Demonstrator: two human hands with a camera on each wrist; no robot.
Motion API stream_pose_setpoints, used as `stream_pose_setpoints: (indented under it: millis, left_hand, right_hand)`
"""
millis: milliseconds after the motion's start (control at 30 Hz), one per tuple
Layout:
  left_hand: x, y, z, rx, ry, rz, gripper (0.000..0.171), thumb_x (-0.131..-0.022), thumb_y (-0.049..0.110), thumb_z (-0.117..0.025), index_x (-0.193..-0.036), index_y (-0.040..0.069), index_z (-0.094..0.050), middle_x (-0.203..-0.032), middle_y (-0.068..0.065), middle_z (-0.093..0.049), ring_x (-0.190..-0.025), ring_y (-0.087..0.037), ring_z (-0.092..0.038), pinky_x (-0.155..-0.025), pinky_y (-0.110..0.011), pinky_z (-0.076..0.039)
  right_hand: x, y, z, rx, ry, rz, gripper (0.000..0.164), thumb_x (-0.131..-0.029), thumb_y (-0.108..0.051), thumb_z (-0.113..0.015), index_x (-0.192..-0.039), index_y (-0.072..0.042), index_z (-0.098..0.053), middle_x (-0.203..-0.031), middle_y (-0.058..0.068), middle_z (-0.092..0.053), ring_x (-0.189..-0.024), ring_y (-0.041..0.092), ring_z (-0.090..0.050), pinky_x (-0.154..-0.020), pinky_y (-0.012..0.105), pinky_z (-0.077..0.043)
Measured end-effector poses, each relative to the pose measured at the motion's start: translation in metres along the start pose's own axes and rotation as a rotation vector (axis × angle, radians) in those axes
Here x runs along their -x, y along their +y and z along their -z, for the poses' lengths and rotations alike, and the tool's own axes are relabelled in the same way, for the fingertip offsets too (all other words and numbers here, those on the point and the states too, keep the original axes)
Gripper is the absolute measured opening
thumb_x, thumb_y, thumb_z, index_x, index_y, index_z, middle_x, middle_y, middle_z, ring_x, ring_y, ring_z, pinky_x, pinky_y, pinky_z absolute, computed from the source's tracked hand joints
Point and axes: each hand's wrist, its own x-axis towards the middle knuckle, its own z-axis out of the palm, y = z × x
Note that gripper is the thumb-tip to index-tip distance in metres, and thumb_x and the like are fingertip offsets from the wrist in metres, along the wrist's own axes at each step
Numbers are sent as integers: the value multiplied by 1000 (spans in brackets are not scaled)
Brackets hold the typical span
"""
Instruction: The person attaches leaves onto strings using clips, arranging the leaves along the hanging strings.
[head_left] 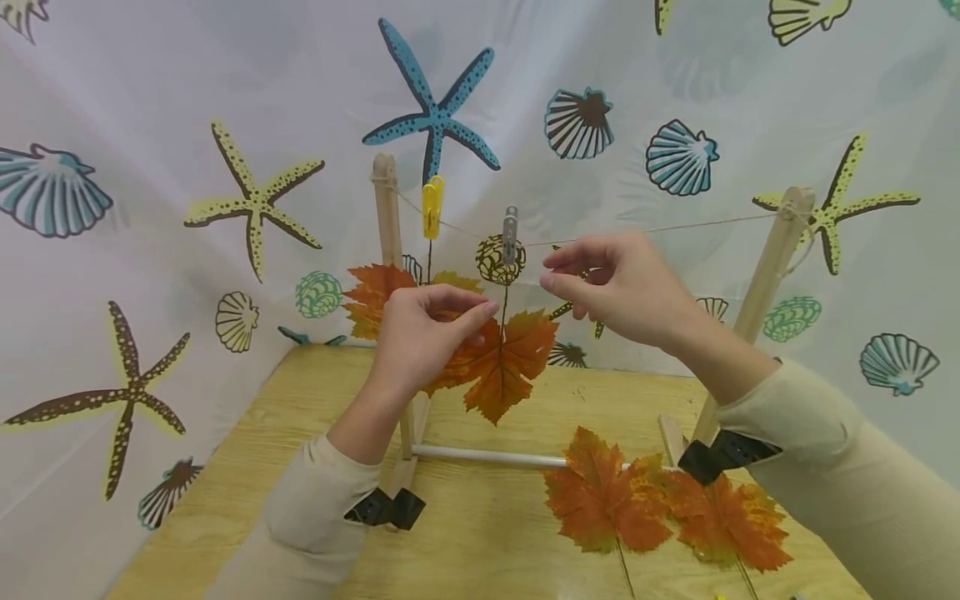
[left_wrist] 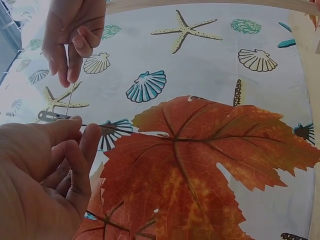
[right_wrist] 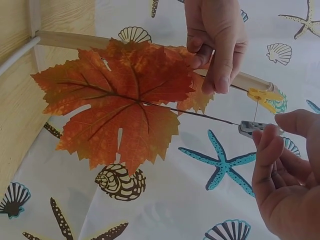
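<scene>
A grey clothespin (head_left: 510,236) sits on a thin string (head_left: 660,228) and clamps the stem of an orange artificial maple leaf (head_left: 510,367), which hangs below it. My left hand (head_left: 427,333) is just left of that stem, thumb and fingers loosely bent, apart from it. To the right of the clothespin is my right hand (head_left: 622,287), fingers relaxed with a gap between thumb and fingertips. In the right wrist view, its fingertips appear close to the grey clothespin (right_wrist: 247,128). A yellow clothespin (head_left: 432,208) holds another leaf (head_left: 371,292), partly behind my left hand.
Two wooden posts, left (head_left: 386,208) and right (head_left: 772,258), carry the string. A white rod (head_left: 487,455) runs low between them. Two more leaves, one (head_left: 607,500) beside another (head_left: 727,521), lie on the wooden table (head_left: 450,533). A shell-patterned curtain (head_left: 300,67) hangs behind.
</scene>
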Motion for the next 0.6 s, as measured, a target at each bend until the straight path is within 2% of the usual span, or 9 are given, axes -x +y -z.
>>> stream_pose_setpoints:
  millis: [167,433,600]
  left_hand:
    - [2,-6,-3,36,-34,10,21,-89,27,-77,-101,10,-78,-98,-8,-76,-72,-18,-73,-73,-32,-61]
    - [4,-17,-8,54,-81,-19,19,-89,25,-78,-100,10,-79,-96,-10,-77,-72,-19,-72,-73,-41,-61]
    - [7,-25,-10,74,-91,-21,21,-88,27,-78,-101,11,-78,-94,-8,-77,-74,-18,-72,-72,-41,-61]
  right_hand:
    - [8,5,-3,23,-6,-15,27,-96,-31,-68,-116,-14,-72,-110,4,-74,-70,19,-69,-61,31,-56]
    - [16,13,-8,0,-19,-38,27,-96,-29,-68,-116,-12,-72,-108,5,-74,-69,19,-68,-66,32,-56]
    - [21,20,-15,-35,-40,-41,27,-97,-27,-68,-118,-11,-71,-109,7,-74,-70,17,-70,-66,32,-56]
